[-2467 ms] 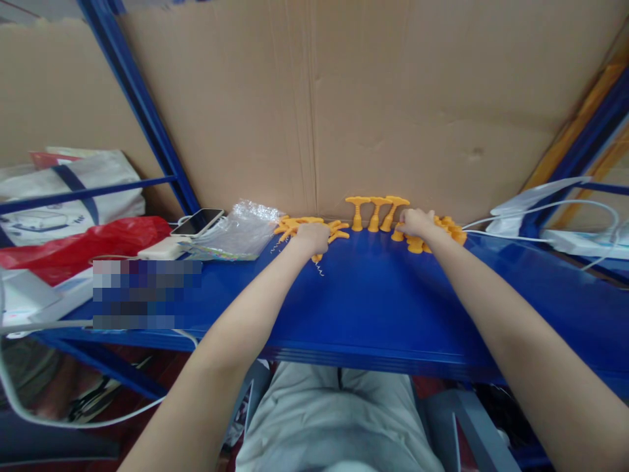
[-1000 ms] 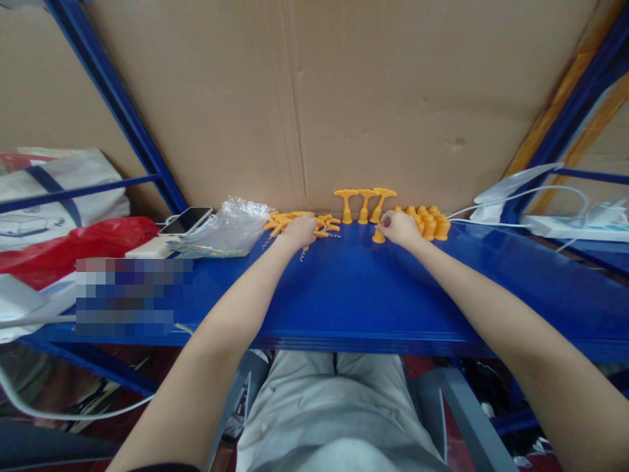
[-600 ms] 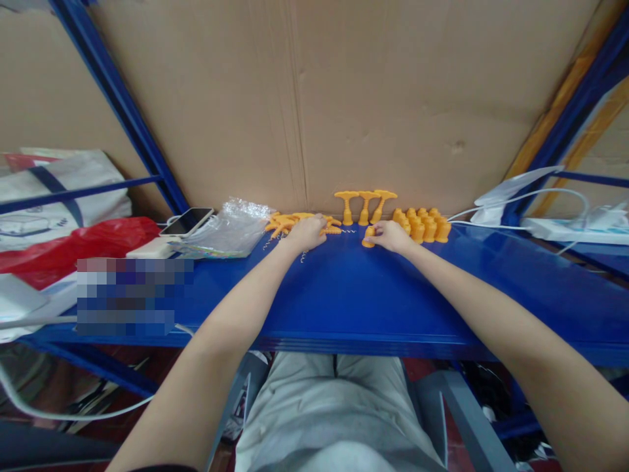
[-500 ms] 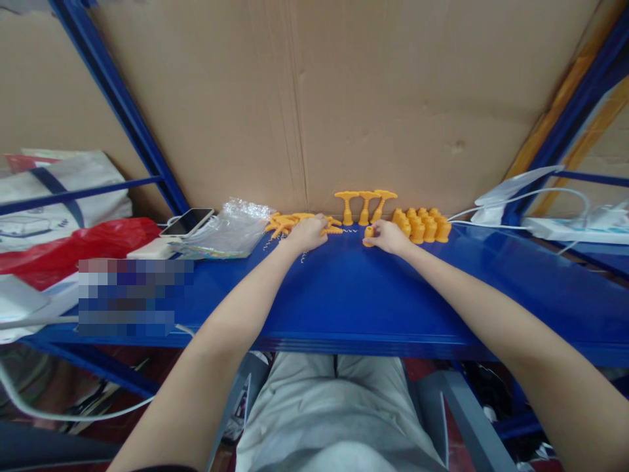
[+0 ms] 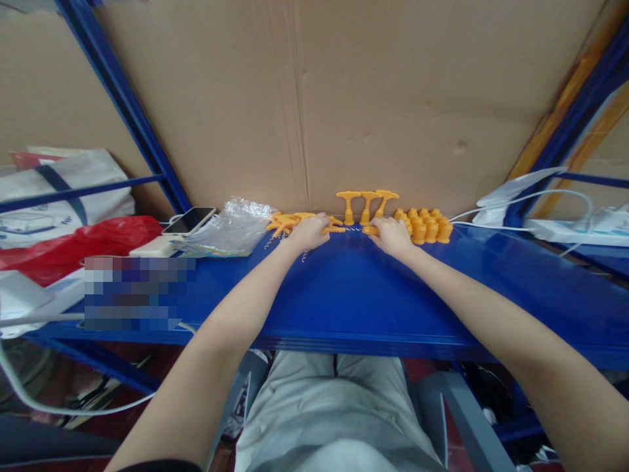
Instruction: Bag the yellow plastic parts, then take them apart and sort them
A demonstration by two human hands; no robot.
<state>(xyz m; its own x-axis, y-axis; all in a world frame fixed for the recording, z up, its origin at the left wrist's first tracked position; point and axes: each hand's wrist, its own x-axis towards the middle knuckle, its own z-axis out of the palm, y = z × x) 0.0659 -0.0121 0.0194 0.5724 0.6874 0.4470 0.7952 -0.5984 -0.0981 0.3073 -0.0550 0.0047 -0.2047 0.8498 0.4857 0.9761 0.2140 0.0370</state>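
My left hand (image 5: 313, 233) is closed around a yellow corkscrew (image 5: 337, 229) whose metal spiral (image 5: 352, 229) points right. Beneath and behind that hand lies a pile of yellow T-handled corkscrews (image 5: 281, 223), some spirals showing on the blue surface. Just right of the held spiral, my right hand (image 5: 392, 236) grips a yellow plastic cap (image 5: 370, 231) that now lies on its side, in line with the spiral and apart from it. Several matching caps (image 5: 430, 229) stand upright in rows to the right. Three capped corkscrews (image 5: 365, 208) stand against the cardboard behind.
A clear plastic bag (image 5: 236, 226), a phone (image 5: 189, 221) and a red bag (image 5: 98, 239) lie to the left on the blue shelf (image 5: 334, 295). White cables and a power strip (image 5: 565, 229) are at the right. Cardboard (image 5: 344, 98) closes off the back.
The yellow cap in my right hand has turned from upright to lying sideways, facing the spiral. My left hand has stayed nearly still with its corkscrew.
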